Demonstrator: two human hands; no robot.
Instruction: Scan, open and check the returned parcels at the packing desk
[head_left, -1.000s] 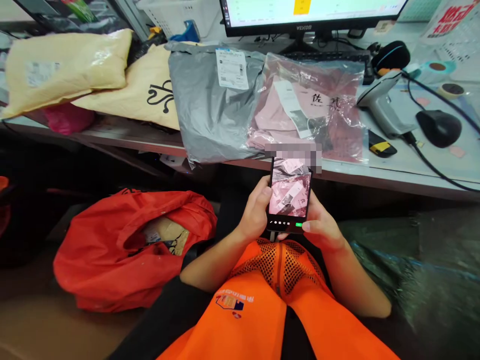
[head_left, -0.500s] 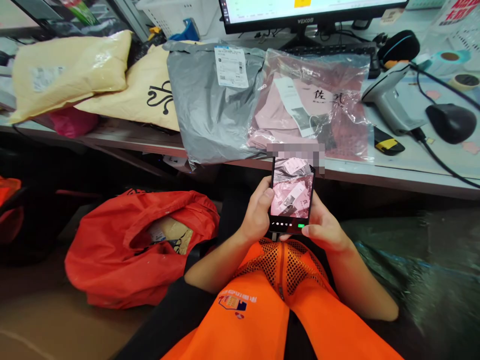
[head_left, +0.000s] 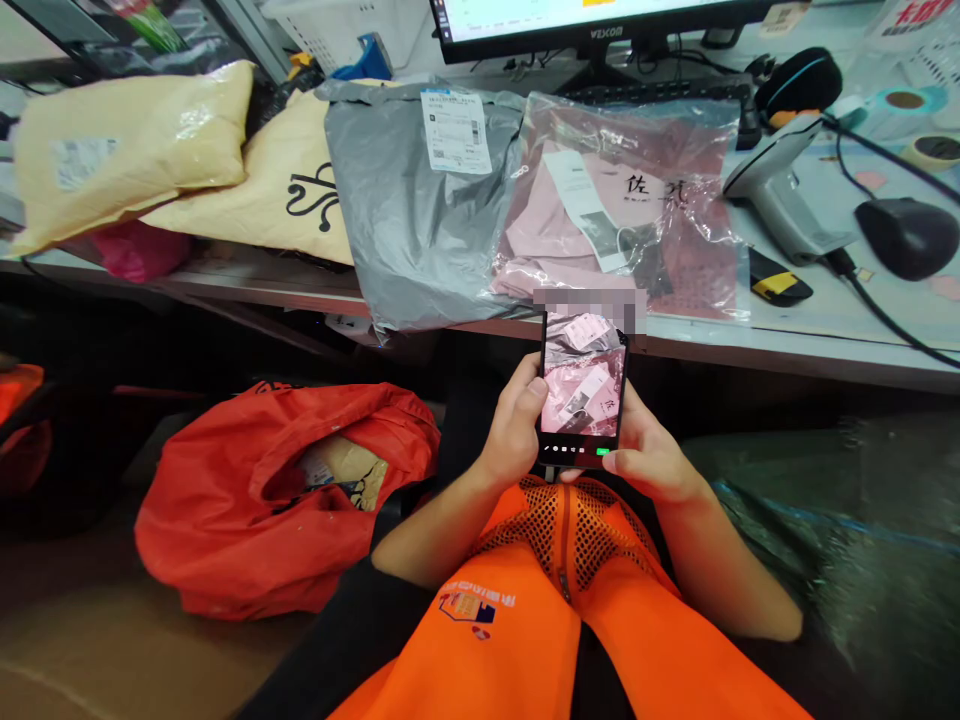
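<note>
Both my hands grip a smartphone (head_left: pixel 582 390) held upright just in front of the desk edge. My left hand (head_left: pixel 517 425) is closed round its left side, the thumb along the edge. From the lower right, my right hand (head_left: pixel 649 450) holds it, thumb tip at the screen's bottom corner by a small green button. On the screen is a picture of the pink garment and grey bag. Beyond the phone lies the clear plastic bag (head_left: pixel 705 240) with a folded pink garment (head_left: pixel 551 225) and tag inside. A grey mailer bag (head_left: pixel 412 220) with a white label adjoins it.
Two yellow parcels (head_left: pixel 135 160) lie at the desk's left. A barcode scanner (head_left: pixel 780 195), a yellow-black cutter (head_left: pixel 776 280) and a mouse (head_left: pixel 911 235) are at the right. Behind stand a monitor (head_left: pixel 607 35) and keyboard (head_left: pixel 660 92). A red bag (head_left: pixel 225 510) with parcels sits below left.
The head view has shifted slightly, so the desk things sit a little differently in the picture. My hands keep the same hold on the smartphone, and its screen looks the same.
</note>
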